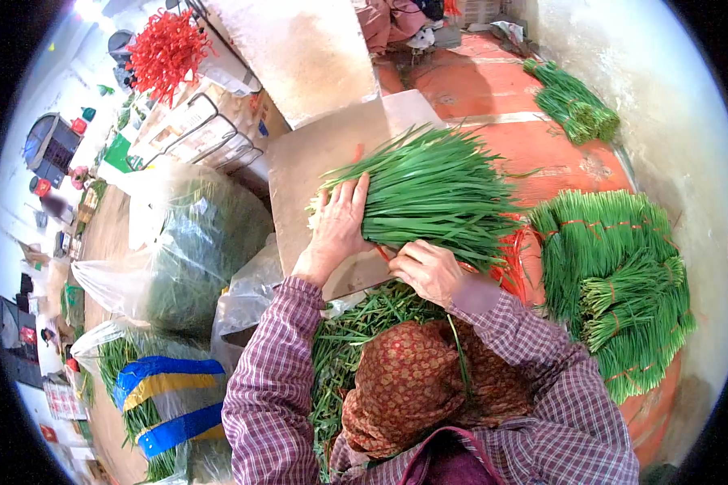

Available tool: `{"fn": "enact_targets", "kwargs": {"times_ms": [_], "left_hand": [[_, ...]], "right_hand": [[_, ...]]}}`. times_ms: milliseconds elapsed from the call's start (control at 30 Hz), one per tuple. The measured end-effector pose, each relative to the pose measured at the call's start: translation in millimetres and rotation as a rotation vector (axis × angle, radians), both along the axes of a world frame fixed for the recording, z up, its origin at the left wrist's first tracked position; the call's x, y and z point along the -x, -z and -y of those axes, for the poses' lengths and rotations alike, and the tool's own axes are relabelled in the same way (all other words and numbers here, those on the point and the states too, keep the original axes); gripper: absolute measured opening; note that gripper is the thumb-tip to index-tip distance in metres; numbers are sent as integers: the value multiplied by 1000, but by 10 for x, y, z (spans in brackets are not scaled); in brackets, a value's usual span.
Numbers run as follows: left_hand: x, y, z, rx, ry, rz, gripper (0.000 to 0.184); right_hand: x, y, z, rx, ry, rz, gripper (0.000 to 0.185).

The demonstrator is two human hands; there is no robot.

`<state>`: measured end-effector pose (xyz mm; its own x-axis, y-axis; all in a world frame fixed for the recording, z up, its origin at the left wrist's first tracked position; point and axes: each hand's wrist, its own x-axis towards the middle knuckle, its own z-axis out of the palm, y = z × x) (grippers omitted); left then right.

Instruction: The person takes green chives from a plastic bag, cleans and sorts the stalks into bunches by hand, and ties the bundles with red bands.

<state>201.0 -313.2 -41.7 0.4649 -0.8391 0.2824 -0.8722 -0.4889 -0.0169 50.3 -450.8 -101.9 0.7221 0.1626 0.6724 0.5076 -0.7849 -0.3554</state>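
A large bunch of garlic chives (441,194) lies on a brown board (295,174) in front of me. My left hand (341,222) grips the bunch at its left end, fingers stretched over the leaves; the thumb is hidden. At the near edge of the bunch, my right hand (427,271) has its fingers curled in a pinch. A thin red tie (383,254) shows between the hands, and red also appears just right of my right hand. Its fingers seem closed on this tie, though the contact is partly covered.
Tied chive bundles (623,283) are stacked at the right, and more bundles (574,105) lie by the wall. Red ties (519,263) hang beside the board. Loose leaves (340,347) lie below. Plastic bags of greens (198,250) stand left. A red bunch of strips (170,55) is upper left.
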Motion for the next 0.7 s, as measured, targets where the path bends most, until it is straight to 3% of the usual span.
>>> {"fn": "enact_targets", "kwargs": {"times_ms": [233, 467, 567, 700], "left_hand": [[201, -108, 155, -174, -85, -10, 117], [310, 160, 128, -59, -135, 149, 102], [372, 74, 134, -33, -102, 47, 116], [358, 101, 126, -30, -97, 73, 117]], "right_hand": [[-203, -279, -39, -158, 273, -3, 12], [-249, -348, 2, -169, 168, -68, 15], [-244, -623, 314, -262, 210, -27, 20], [-566, -792, 1071, -283, 426, 29, 21]]}}
